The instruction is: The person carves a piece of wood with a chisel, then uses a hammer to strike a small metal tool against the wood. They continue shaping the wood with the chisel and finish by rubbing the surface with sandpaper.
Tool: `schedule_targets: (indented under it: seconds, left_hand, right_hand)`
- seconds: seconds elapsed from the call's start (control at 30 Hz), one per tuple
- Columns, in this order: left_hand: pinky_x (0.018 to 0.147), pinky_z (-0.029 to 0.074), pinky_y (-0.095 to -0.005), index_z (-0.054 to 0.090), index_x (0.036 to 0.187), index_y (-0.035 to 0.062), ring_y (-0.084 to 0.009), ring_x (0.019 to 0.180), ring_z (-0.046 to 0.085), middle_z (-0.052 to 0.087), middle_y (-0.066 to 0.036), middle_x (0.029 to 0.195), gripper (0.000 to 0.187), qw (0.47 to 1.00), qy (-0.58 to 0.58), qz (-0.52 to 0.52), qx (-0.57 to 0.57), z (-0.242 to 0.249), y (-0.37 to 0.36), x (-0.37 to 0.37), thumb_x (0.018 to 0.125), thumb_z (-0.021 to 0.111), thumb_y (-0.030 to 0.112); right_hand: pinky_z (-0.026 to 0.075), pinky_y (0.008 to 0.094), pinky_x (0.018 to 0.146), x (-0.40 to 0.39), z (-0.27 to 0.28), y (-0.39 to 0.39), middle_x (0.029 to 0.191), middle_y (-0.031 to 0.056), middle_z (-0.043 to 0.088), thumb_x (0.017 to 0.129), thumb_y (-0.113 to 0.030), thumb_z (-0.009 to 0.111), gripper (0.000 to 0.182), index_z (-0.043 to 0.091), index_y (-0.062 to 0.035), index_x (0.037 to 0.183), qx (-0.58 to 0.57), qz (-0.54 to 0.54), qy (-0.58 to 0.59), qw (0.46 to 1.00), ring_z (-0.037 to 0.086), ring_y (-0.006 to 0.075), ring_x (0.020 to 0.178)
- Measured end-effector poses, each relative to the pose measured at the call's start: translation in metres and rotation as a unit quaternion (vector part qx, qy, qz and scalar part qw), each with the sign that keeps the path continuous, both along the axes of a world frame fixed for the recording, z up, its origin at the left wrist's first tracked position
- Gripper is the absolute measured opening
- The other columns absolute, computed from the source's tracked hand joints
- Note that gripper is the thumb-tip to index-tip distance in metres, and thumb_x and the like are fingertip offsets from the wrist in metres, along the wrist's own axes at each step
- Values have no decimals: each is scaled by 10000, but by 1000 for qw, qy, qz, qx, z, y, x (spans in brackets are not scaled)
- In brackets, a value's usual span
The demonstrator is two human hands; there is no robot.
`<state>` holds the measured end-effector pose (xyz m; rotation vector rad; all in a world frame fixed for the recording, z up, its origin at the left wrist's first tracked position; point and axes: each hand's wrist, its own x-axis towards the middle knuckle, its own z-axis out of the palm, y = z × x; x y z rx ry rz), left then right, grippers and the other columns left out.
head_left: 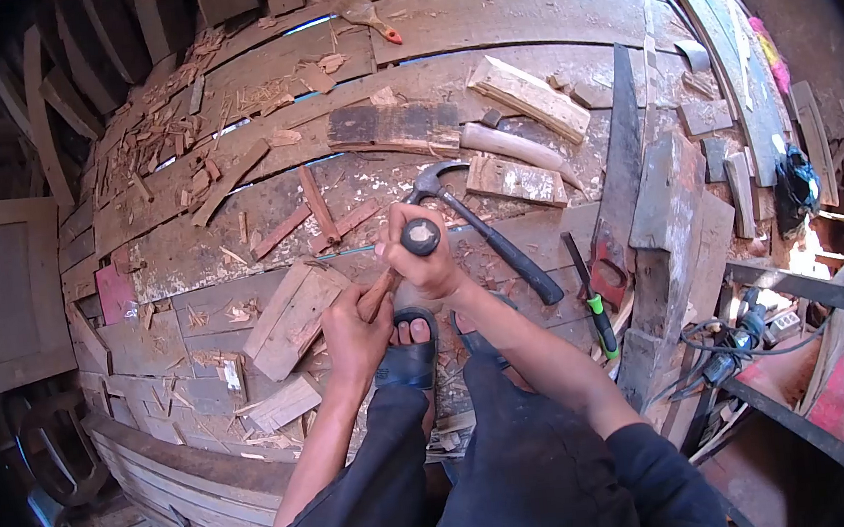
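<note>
My right hand (420, 259) is wrapped round an upright tool handle (421, 235), whose dark round end faces up; the rest of that tool is hidden below the fist. Just left of it, my left hand (356, 334) is closed round a brown piece of wood (380, 295) that slants up toward the right hand. A claw hammer (500, 242) with a black grip lies on the boards right beside my right hand. Below my hands are my feet in dark sandals (412, 350). A wooden block (296, 318) lies left of my left hand.
To the right lie a handsaw (621, 146), a green-and-black handled tool (601, 326) and a thick timber (667, 192). Wood offcuts (528, 99), a wooden mallet-like piece (517, 147) and shavings lie ahead. A brush (368, 19) is at the far side. Cables (721, 358) are at lower right.
</note>
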<state>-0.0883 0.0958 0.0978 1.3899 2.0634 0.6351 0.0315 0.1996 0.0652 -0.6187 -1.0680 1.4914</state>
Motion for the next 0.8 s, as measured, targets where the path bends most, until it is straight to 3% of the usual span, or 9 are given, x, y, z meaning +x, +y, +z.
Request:
schedule_targets:
  seconds: [0.07, 0.27, 0.4, 0.47, 0.5, 0.53, 0.57, 0.63, 0.8]
  left_hand:
    - [744, 587, -408, 744, 993, -67, -342, 809, 776, 743, -262, 843, 276, 1000, -5, 3, -7, 4, -4, 2, 836, 811, 150]
    - [740, 585, -415, 747, 986, -64, -343, 806, 774, 743, -257, 834, 265, 1000, 8, 7, 4, 2, 1, 0, 834, 811, 144]
    - [733, 582, -416, 748, 984, -59, -339, 792, 772, 740, -251, 823, 258, 1000, 16, -6, 10, -3, 2, -1, 831, 812, 138]
    - [731, 581, -415, 748, 984, -57, -344, 790, 770, 740, -251, 824, 254, 1000, 8, -3, 25, -5, -1, -1, 831, 812, 136]
    - [730, 580, -415, 748, 985, -55, -347, 789, 769, 739, -252, 825, 253, 999, 4, -2, 36, -4, 1, 0, 831, 812, 135]
    - [728, 580, -415, 748, 984, -56, -352, 790, 769, 739, -253, 825, 252, 1000, -4, 6, 26, -2, 4, 0, 832, 811, 135]
    - [726, 580, -414, 748, 983, -56, -357, 790, 768, 738, -254, 825, 251, 1000, -12, 12, 6, 3, -1, 1, 832, 811, 134]
    - [723, 581, -414, 747, 982, -56, -364, 791, 767, 737, -257, 824, 250, 1000, -8, 19, 1, 6, -1, -4, 832, 811, 133]
    - [718, 584, -416, 742, 976, -59, -368, 788, 766, 733, -260, 817, 252, 999, 16, -16, 25, -1, -1, -4, 825, 815, 130]
  right_hand:
    - [397, 269, 535, 4, -2, 3, 653, 8, 514, 843, -17, 655, 216, 455, -60, 772, -2, 18, 6, 1000, 473, 78, 589]
    - [401, 266, 564, 43, 103, 33, 654, -19, 494, 866, -23, 671, 240, 454, -46, 767, 24, 82, 103, 991, 467, 64, 625]
    - [449, 289, 552, 18, 47, 11, 692, 23, 522, 832, -33, 673, 208, 472, -70, 792, -20, 65, 67, 995, 542, 118, 615]
    - [472, 292, 554, 6, -14, -2, 703, 31, 551, 841, -21, 668, 191, 486, -68, 805, 65, 77, -84, 991, 556, 117, 618]
    - [483, 294, 555, 1, -11, 0, 708, 35, 565, 845, -15, 665, 182, 493, -66, 811, 111, 82, -159, 978, 563, 117, 619]
    - [450, 290, 533, -5, -7, 1, 717, 50, 578, 862, -15, 661, 170, 498, -62, 843, 149, -29, -98, 984, 559, 115, 626]
    - [426, 284, 536, 0, -5, 0, 695, 25, 542, 859, -31, 674, 177, 500, -53, 837, 91, -31, -55, 994, 530, 102, 628]
    - [378, 273, 542, 17, 32, 25, 651, -24, 471, 852, -62, 699, 201, 502, -34, 824, -11, -25, 37, 999, 472, 77, 631]
    - [348, 255, 538, 54, 106, 44, 679, -12, 479, 850, -33, 670, 239, 448, -54, 764, -6, 77, 120, 990, 422, 56, 614]
